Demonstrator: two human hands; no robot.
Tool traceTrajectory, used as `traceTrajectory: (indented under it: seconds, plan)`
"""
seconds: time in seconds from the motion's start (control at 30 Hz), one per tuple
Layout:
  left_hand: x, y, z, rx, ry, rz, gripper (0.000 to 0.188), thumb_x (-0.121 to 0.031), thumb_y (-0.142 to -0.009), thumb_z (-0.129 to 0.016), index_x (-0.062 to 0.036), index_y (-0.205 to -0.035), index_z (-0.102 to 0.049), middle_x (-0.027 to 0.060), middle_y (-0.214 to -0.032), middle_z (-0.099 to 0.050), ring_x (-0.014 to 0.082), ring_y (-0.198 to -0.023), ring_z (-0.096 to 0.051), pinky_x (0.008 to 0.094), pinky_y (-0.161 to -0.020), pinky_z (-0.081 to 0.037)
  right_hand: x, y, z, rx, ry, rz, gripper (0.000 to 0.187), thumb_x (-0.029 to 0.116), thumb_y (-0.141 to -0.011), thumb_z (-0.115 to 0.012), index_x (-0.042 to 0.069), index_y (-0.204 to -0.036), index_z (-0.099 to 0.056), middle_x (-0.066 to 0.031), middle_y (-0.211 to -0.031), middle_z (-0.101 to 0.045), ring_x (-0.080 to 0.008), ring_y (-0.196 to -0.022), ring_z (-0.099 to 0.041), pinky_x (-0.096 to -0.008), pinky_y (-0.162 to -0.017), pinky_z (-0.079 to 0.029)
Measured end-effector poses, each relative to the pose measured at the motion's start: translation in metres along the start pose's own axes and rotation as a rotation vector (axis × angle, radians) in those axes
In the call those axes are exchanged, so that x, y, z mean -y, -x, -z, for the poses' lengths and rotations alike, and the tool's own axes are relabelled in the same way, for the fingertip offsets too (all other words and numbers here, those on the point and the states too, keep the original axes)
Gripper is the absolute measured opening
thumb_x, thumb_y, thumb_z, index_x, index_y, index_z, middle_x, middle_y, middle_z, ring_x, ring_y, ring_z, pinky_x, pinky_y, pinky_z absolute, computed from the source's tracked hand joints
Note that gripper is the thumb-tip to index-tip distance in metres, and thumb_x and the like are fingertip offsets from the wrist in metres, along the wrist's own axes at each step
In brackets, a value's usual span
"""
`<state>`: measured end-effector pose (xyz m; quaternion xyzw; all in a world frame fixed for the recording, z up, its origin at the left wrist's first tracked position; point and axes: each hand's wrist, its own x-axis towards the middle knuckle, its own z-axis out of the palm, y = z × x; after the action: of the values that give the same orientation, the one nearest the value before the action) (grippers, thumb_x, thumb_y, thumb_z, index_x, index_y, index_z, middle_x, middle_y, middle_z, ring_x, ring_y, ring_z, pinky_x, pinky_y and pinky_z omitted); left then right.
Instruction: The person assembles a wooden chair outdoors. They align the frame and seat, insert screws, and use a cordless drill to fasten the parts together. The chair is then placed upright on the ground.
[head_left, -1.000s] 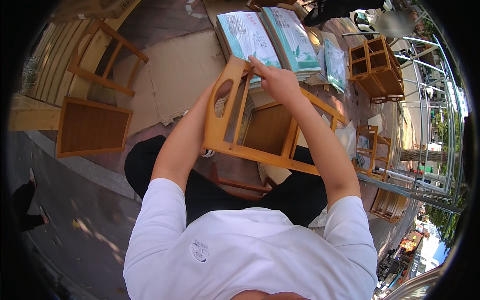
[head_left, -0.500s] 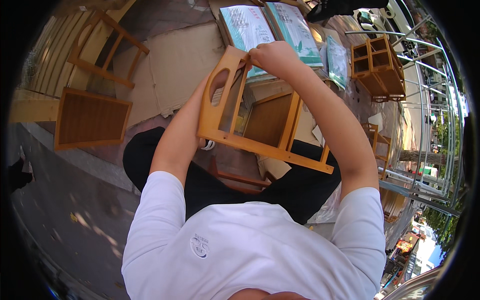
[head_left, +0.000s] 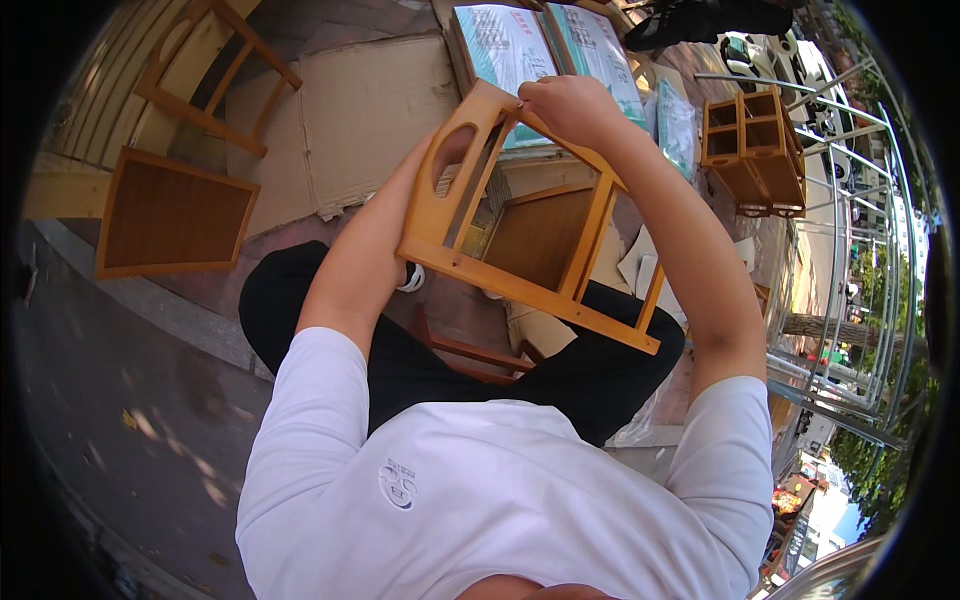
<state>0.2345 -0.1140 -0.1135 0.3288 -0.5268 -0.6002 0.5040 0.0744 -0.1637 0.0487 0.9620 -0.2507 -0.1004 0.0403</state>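
Right grip [head_left: 572, 110], fingers curled, is at the far corner of a wooden frame [head_left: 530, 294]; whether it pinches the wood cannot be told. Left grip [head_left: 456, 148] is mostly hidden behind the frame's slotted end panel [head_left: 428, 218], its hold unclear. The frame tilts above black-trousered knees [head_left: 285, 310]; flat cardboard [head_left: 375, 120] and wrapped packs [head_left: 503, 42] lie beyond.

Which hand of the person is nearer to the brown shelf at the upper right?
Right. The right hand is at the top corner of the frame, to the left of the shelf. The left hand is farther left, partly hidden behind the frame's slotted end.
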Motion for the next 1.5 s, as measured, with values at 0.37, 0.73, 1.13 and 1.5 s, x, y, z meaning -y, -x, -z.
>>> traceTrajectory:
  seconds: [0.37, 0.73, 1.13, 1.5]
  plan:
    - [0.028, -0.011, -0.008, -0.112, -0.125, -0.285, 0.005, -0.005, -0.09, -0.064, -0.008, -0.088, -0.061, 0.0006, -0.081, -0.055, 0.0117, -0.072, -0.049, 0.0293, -0.065, -0.043, -0.007, 0.011, -0.009, -0.091, -0.04, 0.033, 0.012, 0.023, -0.097, -0.057, 0.012, -0.1, -0.062, -0.009, -0.084, -0.068, -0.0332, -0.082, -0.067, -0.047, -0.067, -0.052]
    - [0.023, -0.017, -0.005, -0.042, -0.234, -0.315, 0.006, -0.005, -0.088, -0.067, -0.006, -0.093, -0.062, 0.001, -0.085, -0.055, 0.0099, -0.078, -0.048, 0.029, -0.069, -0.042, -0.007, 0.016, -0.006, -0.131, -0.034, 0.042, 0.015, 0.024, -0.096, -0.058, 0.01, -0.098, -0.062, -0.01, -0.082, -0.069, -0.034, -0.079, -0.069, -0.0471, -0.065, -0.054]
    - [0.018, -0.018, -0.009, 0.03, 0.001, -0.179, 0.01, -0.014, -0.098, -0.063, -0.0083, -0.106, -0.063, -0.0005, -0.095, -0.057, 0.0096, -0.085, -0.05, 0.0273, -0.077, -0.045, -0.008, 0.019, -0.016, -0.111, -0.036, -0.011, 0.013, 0.023, -0.099, -0.058, 0.013, -0.104, -0.064, -0.0093, -0.089, -0.07, -0.034, -0.079, -0.067, -0.0442, -0.065, -0.052]
    - [0.016, -0.014, -0.002, -0.018, 0.064, 0.005, 0.012, -0.021, -0.1, -0.062, -0.0096, -0.103, -0.066, -0.0028, -0.085, -0.06, 0.0066, -0.075, -0.055, 0.0258, -0.067, -0.046, 0.002, 0.002, -0.002, -0.007, 0.104, 0.037, 0.017, 0.025, -0.097, -0.059, 0.009, -0.099, -0.062, -0.0103, -0.088, -0.07, -0.0346, -0.082, -0.069, -0.046, -0.069, -0.054]
